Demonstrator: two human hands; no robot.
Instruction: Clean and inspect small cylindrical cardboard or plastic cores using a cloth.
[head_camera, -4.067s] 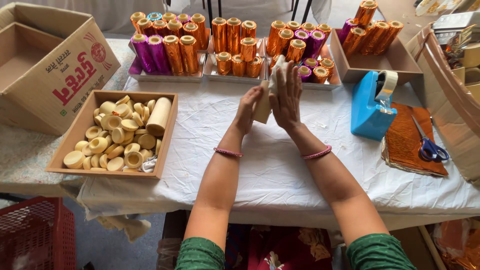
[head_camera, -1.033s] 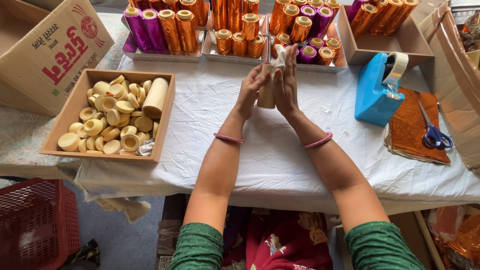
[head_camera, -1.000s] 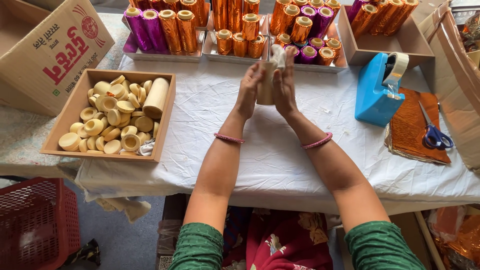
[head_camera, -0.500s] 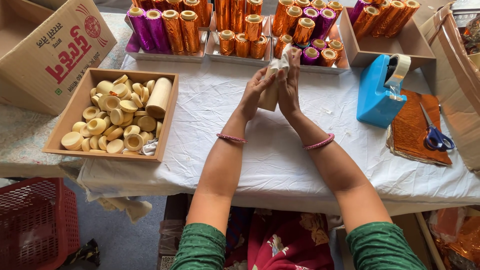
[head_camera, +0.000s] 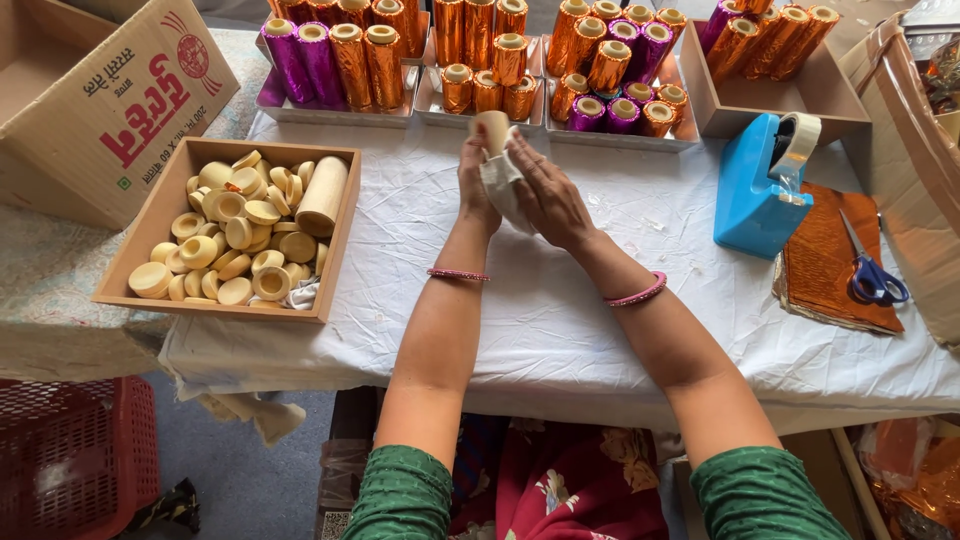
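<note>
Both hands meet over the white-clothed table (head_camera: 560, 330). My left hand (head_camera: 476, 182) grips a plain cream tube (head_camera: 492, 128) held upright, its top showing above the fingers. My right hand (head_camera: 546, 196) presses a white cloth (head_camera: 500, 178) against the tube's side. Each wrist wears a pink bangle. Trays of tubes wrapped in orange and purple foil (head_camera: 510, 62) stand just beyond the hands.
A wooden box (head_camera: 160, 225) at left holds several cream caps and one bare tube. A cardboard carton (head_camera: 90, 100) sits far left. At right are a blue tape dispenser (head_camera: 762, 180), orange foil sheets (head_camera: 820, 265) and scissors (head_camera: 872, 272). A red crate (head_camera: 70, 450) is below left.
The hands stayed together on the tube, rubbing it with the cloth. My right hand has tilted over and slid down the tube's side; the tube's top now shows.
</note>
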